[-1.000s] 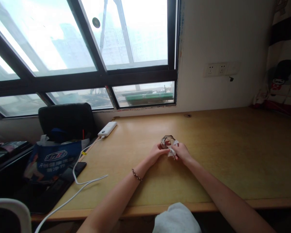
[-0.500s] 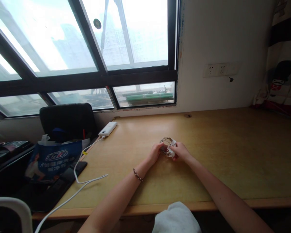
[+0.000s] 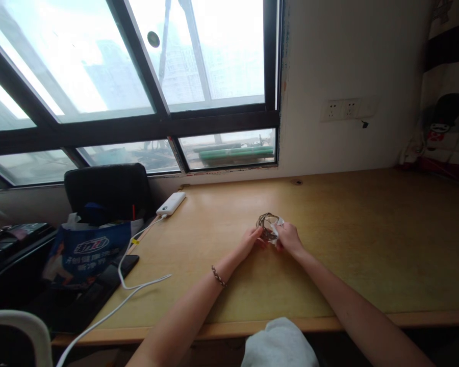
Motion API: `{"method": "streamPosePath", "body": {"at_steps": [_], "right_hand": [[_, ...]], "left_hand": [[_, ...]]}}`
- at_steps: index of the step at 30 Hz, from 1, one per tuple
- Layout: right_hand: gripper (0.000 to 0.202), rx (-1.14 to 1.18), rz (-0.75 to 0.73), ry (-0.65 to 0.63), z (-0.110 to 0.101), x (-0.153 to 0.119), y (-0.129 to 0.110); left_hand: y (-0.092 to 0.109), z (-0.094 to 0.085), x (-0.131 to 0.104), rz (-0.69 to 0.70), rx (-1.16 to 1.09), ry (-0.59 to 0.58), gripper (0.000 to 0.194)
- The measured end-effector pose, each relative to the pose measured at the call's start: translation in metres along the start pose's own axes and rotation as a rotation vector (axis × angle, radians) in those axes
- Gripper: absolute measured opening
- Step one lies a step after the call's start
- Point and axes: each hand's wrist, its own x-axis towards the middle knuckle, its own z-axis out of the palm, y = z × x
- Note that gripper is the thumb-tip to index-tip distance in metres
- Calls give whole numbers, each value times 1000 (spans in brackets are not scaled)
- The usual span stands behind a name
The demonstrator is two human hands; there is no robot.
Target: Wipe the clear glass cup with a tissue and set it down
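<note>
A round, openwork, brownish ring-shaped piece (image 3: 261, 220), like a bangle or a small metal stand, is held upright just above the table. My left hand (image 3: 253, 238) pinches its left lower side between thumb and fingers. My right hand (image 3: 289, 237) grips its right side through a white tissue or thin cloth (image 3: 274, 227). The tissue is pressed against the ring, and fingers hide part of both. The exact kind of the ring is too small to tell.
The wooden table (image 3: 352, 244) spreads around my hands. A white power bank (image 3: 171, 204) with a white cable (image 3: 145, 284) lies at its left edge. A blue bag (image 3: 90, 255) sits on the black chair (image 3: 107, 189). The window and wall sockets (image 3: 342, 109) stand behind.
Both hands have shifted slightly right with the ring. The ring has turned, so its round opening shows more clearly, and the right hand covers more of the tissue.
</note>
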Motion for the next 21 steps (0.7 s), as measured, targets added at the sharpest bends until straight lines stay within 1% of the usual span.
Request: {"method": "streamPosePath", "body": {"at_steps": [2,4,7,9,11,12,14,15,18,19,21], "right_hand": [[41,40,78,27,2,4,4],[35,122,150,2,5,7,8],[21,311,225,-140,12,7,12],[18,392,225,-225,15,5,14],[20,405,214,-261,15,5,14],[21,370,211,-260,14,5,13],[23,208,162,-204,8,5,10],[23,94,94,-135,5,4,8],[22,-246,-196,130,-5,2,1],[21,-320,-271,195,-7,0,0],[22,-420,-343,254,-8,-3,-3]], "left_hand": [[3,2,0,15,92,-13,51],[4,3,0,32,105,14,51],[4,3,1,42,-5,66,48],[4,2,1,43,-104,83,48],[3,1,1,43,-179,103,50],[3,0,1,40,-200,115,52],[2,-1,2,18,-215,130,56],[2,-2,2,1,-214,133,57],[-2,-6,3,-43,-206,125,60],[-3,-7,4,-53,-211,124,61],[-5,-8,6,-66,-236,133,64]]}}
